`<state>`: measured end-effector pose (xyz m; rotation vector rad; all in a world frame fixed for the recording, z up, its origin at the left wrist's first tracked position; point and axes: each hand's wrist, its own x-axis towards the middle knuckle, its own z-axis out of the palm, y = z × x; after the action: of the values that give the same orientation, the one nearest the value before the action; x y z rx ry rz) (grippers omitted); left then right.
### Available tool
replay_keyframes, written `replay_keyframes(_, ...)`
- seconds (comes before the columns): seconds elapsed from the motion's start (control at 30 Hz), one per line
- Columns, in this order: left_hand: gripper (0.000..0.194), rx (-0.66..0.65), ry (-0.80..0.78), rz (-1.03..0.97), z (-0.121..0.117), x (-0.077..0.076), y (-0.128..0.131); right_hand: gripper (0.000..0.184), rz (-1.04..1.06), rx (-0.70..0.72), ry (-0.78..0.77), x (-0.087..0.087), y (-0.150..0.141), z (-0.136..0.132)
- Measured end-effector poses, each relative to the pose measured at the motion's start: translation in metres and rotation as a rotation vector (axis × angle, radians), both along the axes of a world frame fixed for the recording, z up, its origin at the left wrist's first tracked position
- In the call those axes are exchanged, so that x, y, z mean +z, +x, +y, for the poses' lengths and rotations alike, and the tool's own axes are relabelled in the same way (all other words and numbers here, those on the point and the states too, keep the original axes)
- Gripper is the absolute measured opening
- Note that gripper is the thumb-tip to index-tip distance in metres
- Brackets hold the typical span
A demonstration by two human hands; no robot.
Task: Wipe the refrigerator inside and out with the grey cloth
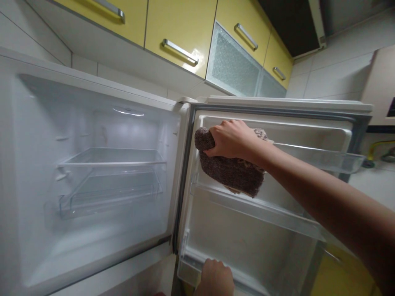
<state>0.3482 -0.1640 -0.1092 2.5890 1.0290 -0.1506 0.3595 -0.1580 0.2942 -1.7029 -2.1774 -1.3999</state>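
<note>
My right hand (231,139) is closed round a brown-grey knitted cloth (231,172) and presses it against the inner side of the open fridge door (247,242), near the door's hinge edge and just under its top. My left hand (215,277) grips the bottom edge of the same door, fingers curled over the lower door shelf (188,267). The cloth hangs down over the upper door shelf (324,158). The fridge compartment (92,185) to the left stands open.
Inside the compartment are a clear shelf (114,158) and a clear tray (108,197) below it. Yellow wall cupboards (182,28) with metal handles hang above. A white counter (376,185) lies past the door on the right.
</note>
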Motion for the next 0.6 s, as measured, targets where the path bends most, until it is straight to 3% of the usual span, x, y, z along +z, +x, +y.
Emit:
replay_keyframes(0.43, 0.08, 0.019, 0.093, -0.016, 0.0, -0.015, 0.002, 0.063, 0.006, -0.044, 0.059, -0.004, 0.031, -0.021)
replay_keyframes(0.6, 0.098, -0.007, 0.104, -0.003, -0.001, -0.012, -0.002, 0.065, 0.011, -0.106, 0.053, -0.003, 0.047, -0.037)
